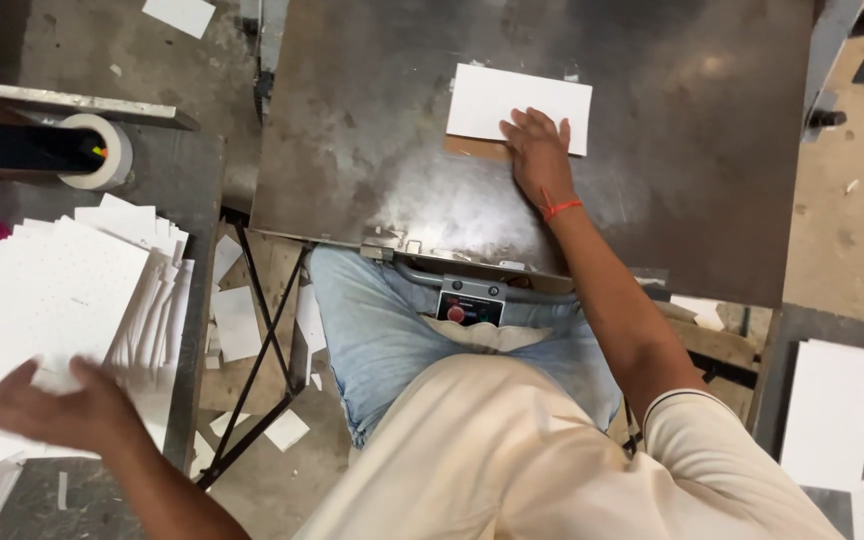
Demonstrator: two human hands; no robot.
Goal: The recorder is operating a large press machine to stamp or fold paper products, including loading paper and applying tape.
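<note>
My right hand lies flat on the near edge of a white rectangular card that rests on a dark metal machine table. A brown board edge shows under the card's near side. My left hand, blurred, hovers with fingers apart over a fanned stack of white cards on the bench at my left, touching or just above the top sheets. A red thread circles my right wrist.
A tape roll sits on a holder at the far left. A red button panel is under the table's near edge. White offcuts litter the floor. Another white sheet lies on a surface at the right.
</note>
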